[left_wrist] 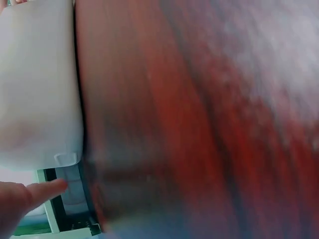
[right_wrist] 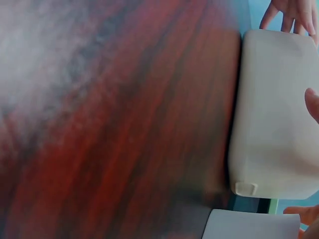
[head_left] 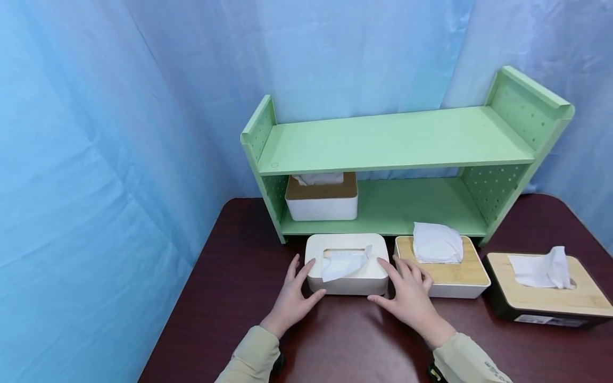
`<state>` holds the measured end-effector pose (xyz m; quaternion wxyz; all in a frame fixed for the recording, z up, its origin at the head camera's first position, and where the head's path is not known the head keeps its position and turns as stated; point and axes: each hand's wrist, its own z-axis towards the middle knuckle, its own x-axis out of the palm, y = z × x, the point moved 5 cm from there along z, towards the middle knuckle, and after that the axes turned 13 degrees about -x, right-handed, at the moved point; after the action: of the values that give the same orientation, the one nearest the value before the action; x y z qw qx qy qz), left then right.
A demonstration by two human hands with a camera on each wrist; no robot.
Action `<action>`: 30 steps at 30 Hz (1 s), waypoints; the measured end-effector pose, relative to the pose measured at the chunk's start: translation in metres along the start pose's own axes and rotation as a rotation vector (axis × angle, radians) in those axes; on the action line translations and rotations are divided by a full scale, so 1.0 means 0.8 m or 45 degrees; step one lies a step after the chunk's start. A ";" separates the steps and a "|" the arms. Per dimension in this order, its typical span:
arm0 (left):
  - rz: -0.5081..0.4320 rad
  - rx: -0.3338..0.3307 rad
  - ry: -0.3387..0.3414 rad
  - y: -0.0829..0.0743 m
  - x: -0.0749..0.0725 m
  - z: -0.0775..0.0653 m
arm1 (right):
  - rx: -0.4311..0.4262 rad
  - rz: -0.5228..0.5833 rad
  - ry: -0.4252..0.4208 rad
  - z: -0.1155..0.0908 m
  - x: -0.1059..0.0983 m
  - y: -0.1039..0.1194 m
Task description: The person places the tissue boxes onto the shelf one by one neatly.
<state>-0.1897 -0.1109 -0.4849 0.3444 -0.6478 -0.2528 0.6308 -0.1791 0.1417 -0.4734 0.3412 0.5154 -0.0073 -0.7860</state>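
Observation:
A white tissue box [head_left: 356, 286] with a tissue [head_left: 342, 264] lying over its slot sits on the table in front of the shelf. My left hand [head_left: 291, 298] is at the box's left end, thumb and fingers spread apart, fingertips right at its side. At the opposite end is my right hand [head_left: 407, 290], also spread, its forefinger by the right edge and its other fingers reaching between this box and a wooden-topped tissue box [head_left: 447, 272]. Both wrist views show the white box [left_wrist: 40, 84] close up; the right one also catches the left hand's fingers [right_wrist: 288, 20] at the far end.
A green two-tier shelf [head_left: 397, 139] stands at the back, with a brown-topped white tissue box [head_left: 322, 208] on its lower left. A black tissue box with a wooden top [head_left: 551, 303] sits at the right on the dark table [head_left: 215, 303]. Blue curtains [head_left: 191, 106] hang behind and left.

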 end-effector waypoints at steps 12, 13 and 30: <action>-0.211 0.060 -0.045 -0.003 0.005 0.010 | -0.010 0.035 -0.215 0.006 0.008 0.005; -0.241 0.059 -0.046 -0.004 0.005 0.011 | 0.001 0.046 -0.232 0.007 0.007 0.005; -0.376 0.167 -0.182 -0.066 -0.025 0.005 | -0.039 0.140 -0.485 0.023 -0.026 0.004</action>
<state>-0.1899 -0.0919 -0.4316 0.4559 -0.5334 -0.3274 0.6329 -0.1874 0.1441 -0.4464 0.3837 0.3509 -0.0880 -0.8496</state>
